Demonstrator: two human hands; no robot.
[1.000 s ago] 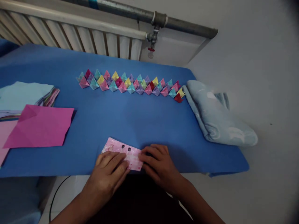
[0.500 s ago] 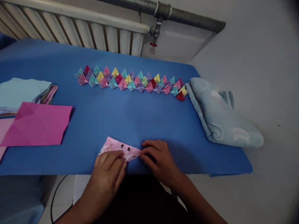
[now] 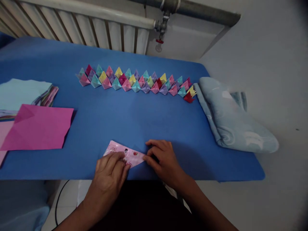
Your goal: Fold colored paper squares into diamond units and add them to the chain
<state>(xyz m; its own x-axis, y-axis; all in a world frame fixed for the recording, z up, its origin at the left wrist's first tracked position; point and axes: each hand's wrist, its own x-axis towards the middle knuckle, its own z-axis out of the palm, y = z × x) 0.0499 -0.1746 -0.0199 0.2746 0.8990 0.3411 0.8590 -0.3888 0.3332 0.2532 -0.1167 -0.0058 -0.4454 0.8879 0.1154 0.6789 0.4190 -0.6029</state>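
Observation:
A folded pink patterned paper (image 3: 133, 156) with small dark and red prints lies at the table's front edge, its narrow point to the right. My left hand (image 3: 109, 175) lies over its lower left part, fingers bent and thumb close beneath, holding it down; the part under the palm is hidden. At the paper's right tip, my right hand (image 3: 165, 162) grips the corner with thumb and curled forefinger, the other fingers bent above.
Several colourful origami pieces (image 3: 126, 85) stand in rows across the blue table (image 3: 106, 112). To the left are a magenta sheet (image 3: 40, 128) and a paper stack (image 3: 24, 93). A folded light-blue blanket (image 3: 235, 122) lies right by the wall. A radiator (image 3: 101, 33) stands behind.
My right forefinger has drawn back and curled toward the thumb at the paper's tip. My left fingers have shifted slightly left, baring more of the print. The view has moved a little.

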